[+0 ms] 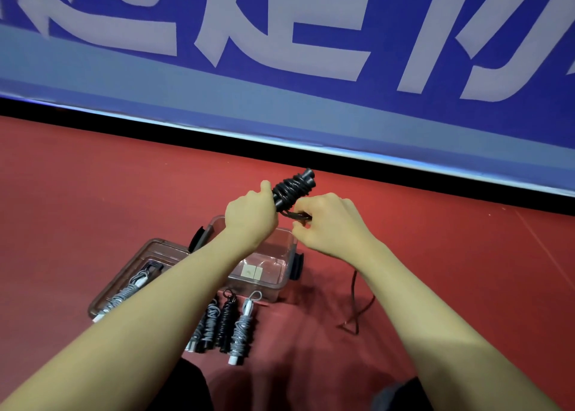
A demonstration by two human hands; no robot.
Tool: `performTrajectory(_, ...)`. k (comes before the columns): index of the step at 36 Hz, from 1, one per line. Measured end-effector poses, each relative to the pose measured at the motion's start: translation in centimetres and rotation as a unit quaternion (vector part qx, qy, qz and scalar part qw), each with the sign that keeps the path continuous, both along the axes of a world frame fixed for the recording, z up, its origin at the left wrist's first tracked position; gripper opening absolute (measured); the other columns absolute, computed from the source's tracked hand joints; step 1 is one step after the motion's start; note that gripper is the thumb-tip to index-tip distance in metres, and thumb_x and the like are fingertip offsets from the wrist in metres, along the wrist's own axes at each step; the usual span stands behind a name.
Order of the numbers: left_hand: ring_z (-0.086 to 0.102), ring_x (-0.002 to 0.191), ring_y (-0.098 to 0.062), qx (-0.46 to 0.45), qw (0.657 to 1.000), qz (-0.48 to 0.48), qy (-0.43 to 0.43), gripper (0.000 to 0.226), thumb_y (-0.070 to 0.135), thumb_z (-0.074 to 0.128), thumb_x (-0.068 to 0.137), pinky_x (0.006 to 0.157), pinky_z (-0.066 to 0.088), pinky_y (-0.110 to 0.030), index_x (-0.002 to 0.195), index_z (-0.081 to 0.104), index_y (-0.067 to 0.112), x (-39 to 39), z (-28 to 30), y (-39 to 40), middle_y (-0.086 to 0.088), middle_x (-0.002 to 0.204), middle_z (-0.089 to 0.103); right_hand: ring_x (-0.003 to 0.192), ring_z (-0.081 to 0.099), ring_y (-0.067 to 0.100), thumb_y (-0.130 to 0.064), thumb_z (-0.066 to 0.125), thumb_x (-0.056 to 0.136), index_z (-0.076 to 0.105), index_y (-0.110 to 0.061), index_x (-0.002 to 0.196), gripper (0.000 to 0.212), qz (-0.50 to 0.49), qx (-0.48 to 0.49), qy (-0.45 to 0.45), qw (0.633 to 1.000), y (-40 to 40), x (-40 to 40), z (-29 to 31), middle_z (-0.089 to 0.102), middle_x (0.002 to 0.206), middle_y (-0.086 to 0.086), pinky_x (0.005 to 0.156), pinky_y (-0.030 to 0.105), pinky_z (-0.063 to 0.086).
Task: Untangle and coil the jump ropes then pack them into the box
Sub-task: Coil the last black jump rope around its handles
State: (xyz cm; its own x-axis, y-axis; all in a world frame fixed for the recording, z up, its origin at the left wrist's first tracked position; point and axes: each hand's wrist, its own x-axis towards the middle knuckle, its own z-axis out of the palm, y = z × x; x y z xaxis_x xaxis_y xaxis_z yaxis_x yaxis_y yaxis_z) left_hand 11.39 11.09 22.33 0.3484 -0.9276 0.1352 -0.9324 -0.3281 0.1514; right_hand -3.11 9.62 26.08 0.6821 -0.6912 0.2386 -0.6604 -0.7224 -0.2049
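My left hand grips the handles of a black jump rope, held up above the floor with cord wound round them. My right hand pinches the loose black cord just below the bundle; the cord's free tail hangs down to the red floor. Under my hands stands a clear plastic box with black latches. Three coiled ropes lie in front of it: a grey and black one, a black one and a grey one.
The box's clear lid lies on the floor to the left with a coiled grey rope on it. A blue banner wall with white lettering runs across the back. My dark-trousered knees are at the bottom edge.
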Motion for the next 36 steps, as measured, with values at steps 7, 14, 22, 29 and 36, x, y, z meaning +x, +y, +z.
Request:
performTrajectory(7,0.063,0.092,-0.034,0.062,0.983,-0.091,-0.144,0.025,0.013,0.043,0.094,0.062,0.034,-0.032,0.118,0.046,0.012,0.2,-0.4,0.0,-0.010,0.104,0.063,0.089,0.058,0.028,-0.022,0.046,0.088,0.055,-0.018,0.100,0.015,0.021,-0.061,0.060,0.996,0.0,-0.2,0.3,0.054,0.101,-0.002,0.061,0.030,0.026)
performTrajectory(14,0.062,0.094,-0.032,0.047,0.972,-0.146,-0.178,0.023,0.025,0.044,0.097,0.062,0.035,-0.030,0.116,0.050,0.014,0.4,-0.7,-0.5,-0.006,0.106,0.062,0.101,0.057,0.032,-0.019,0.042,0.092,0.053,-0.015,0.112,0.023,-0.030,-0.028,0.066,0.997,-0.4,0.1,-0.5,0.057,0.114,0.002,0.070,0.035,0.037)
performTrajectory(22,0.049,0.049,-0.026,-0.101,0.960,-0.217,-0.144,0.039,0.016,0.092,0.047,0.048,0.003,-0.012,0.061,0.056,0.010,0.5,-0.4,-0.2,-0.004,0.059,0.049,0.101,0.057,0.028,-0.018,0.045,0.090,0.062,-0.019,0.103,0.022,-0.073,0.036,-0.007,0.997,-1.2,-0.4,-0.2,0.065,0.107,0.001,0.073,0.034,0.038)
performTrajectory(29,0.042,0.045,-0.022,-0.160,0.923,-0.338,-0.092,0.013,0.016,0.051,0.070,0.038,0.010,-0.017,0.057,0.049,0.012,0.6,-0.4,0.0,-0.001,0.055,0.045,0.091,0.056,0.026,-0.021,0.048,0.086,0.057,-0.026,0.088,0.011,-0.156,0.121,-0.090,0.976,-2.2,-1.4,-0.7,0.066,0.089,-0.001,0.074,0.034,0.042)
performTrajectory(36,0.043,0.054,-0.022,-0.193,0.886,-0.419,-0.043,0.013,0.013,0.042,0.074,0.039,0.032,-0.025,0.063,0.047,0.009,0.8,-0.3,0.1,-0.005,0.061,0.044,0.081,0.052,0.026,-0.038,0.050,0.094,0.051,-0.020,0.071,0.029,-0.150,0.162,-0.067,0.973,-2.7,-1.6,-1.3,0.057,0.074,-0.003,0.069,0.035,0.042)
